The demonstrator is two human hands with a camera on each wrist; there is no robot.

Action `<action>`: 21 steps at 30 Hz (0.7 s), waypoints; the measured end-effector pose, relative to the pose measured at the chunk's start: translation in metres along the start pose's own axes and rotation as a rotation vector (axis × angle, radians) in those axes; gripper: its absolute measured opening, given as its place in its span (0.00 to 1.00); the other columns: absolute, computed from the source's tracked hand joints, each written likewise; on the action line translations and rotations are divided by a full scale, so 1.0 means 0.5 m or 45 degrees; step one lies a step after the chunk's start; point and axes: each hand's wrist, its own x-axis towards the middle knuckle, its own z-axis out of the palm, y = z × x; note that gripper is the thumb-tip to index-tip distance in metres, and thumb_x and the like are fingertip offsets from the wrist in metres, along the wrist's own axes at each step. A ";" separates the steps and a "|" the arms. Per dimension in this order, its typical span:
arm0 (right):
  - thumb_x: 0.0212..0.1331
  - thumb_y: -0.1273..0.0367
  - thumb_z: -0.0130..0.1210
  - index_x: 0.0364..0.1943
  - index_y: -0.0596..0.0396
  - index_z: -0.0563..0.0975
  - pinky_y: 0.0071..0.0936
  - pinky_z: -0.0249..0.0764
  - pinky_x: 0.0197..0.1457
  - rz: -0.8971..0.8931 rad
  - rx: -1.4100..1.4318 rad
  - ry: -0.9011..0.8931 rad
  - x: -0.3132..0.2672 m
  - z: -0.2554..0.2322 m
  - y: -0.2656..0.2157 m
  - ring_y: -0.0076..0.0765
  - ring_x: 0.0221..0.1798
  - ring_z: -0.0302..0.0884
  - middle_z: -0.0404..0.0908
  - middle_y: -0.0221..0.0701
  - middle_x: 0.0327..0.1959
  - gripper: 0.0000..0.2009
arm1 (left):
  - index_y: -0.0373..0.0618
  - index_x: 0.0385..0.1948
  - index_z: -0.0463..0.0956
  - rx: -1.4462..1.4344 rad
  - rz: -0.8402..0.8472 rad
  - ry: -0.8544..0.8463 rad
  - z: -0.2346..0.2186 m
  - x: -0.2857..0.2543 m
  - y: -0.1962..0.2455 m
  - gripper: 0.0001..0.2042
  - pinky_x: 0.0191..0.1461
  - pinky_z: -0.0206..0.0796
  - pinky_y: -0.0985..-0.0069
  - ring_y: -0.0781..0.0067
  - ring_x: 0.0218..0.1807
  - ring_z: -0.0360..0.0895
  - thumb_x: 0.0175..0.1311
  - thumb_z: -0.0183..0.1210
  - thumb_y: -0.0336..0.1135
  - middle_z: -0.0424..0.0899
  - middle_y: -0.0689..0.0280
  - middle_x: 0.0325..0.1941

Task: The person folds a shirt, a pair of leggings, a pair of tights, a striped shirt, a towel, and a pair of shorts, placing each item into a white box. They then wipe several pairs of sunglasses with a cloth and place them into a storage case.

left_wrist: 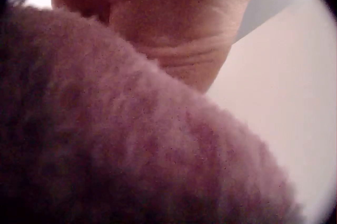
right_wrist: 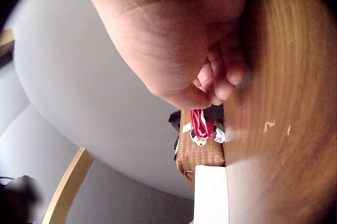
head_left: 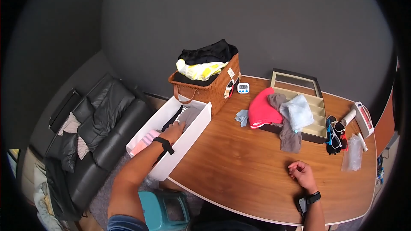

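Observation:
My left hand (head_left: 173,132) reaches into a long white box (head_left: 188,144) at the table's left edge, over grey cloth (head_left: 189,116); its fingertips are hard to make out. Beside that lie dark and striped cloth and a pink folded piece (head_left: 145,141). Fuzzy pinkish cloth (left_wrist: 158,140) fills much of the left wrist view, below the palm (left_wrist: 174,18). My right hand (head_left: 303,175) rests at the table's front with loosely curled fingers and nothing in them. In the right wrist view, the same hand (right_wrist: 174,40) lies against the wood.
A wicker basket (head_left: 216,98) heaped with clothes stands behind the box, near a timer (head_left: 243,88). Red cloth (head_left: 262,109), grey cloth and light blue cloth (head_left: 298,113) lie on a compartmented case (head_left: 317,117). Sunglasses (head_left: 336,139) and a plastic bag (head_left: 355,154) are at right; a teal stool (head_left: 154,211) stands below.

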 end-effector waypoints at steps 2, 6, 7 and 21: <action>0.64 0.77 0.52 0.39 0.57 0.77 0.16 0.70 0.33 0.019 0.006 -0.017 -0.003 0.003 0.002 0.17 0.29 0.71 0.76 0.23 0.29 0.04 | 0.43 0.61 0.65 -0.050 -0.005 0.140 0.007 0.014 -0.015 0.29 0.59 0.68 0.53 0.35 0.58 0.71 0.56 0.59 0.43 0.68 0.37 0.57; 0.64 0.77 0.51 0.39 0.57 0.78 0.16 0.70 0.33 0.030 0.041 -0.005 -0.004 0.000 -0.001 0.17 0.29 0.71 0.76 0.23 0.29 0.05 | 0.44 0.53 0.74 -0.182 -0.014 0.523 -0.086 -0.007 0.007 0.25 0.56 0.69 0.59 0.44 0.51 0.75 0.49 0.63 0.37 0.73 0.47 0.52; 0.64 0.77 0.51 0.39 0.57 0.78 0.16 0.70 0.33 0.026 0.032 -0.009 -0.004 0.000 0.001 0.17 0.29 0.71 0.76 0.23 0.29 0.05 | 0.43 0.50 0.76 -0.195 0.098 0.735 -0.123 -0.008 -0.004 0.23 0.54 0.69 0.58 0.44 0.48 0.75 0.50 0.63 0.38 0.75 0.47 0.46; 0.64 0.75 0.53 0.41 0.59 0.77 0.15 0.70 0.35 0.037 -0.022 -0.040 -0.002 -0.002 0.014 0.15 0.31 0.71 0.77 0.21 0.31 0.05 | 0.31 0.46 0.74 -0.836 0.614 0.562 -0.412 -0.071 0.316 0.20 0.46 0.73 0.71 0.71 0.43 0.81 0.53 0.61 0.35 0.84 0.57 0.41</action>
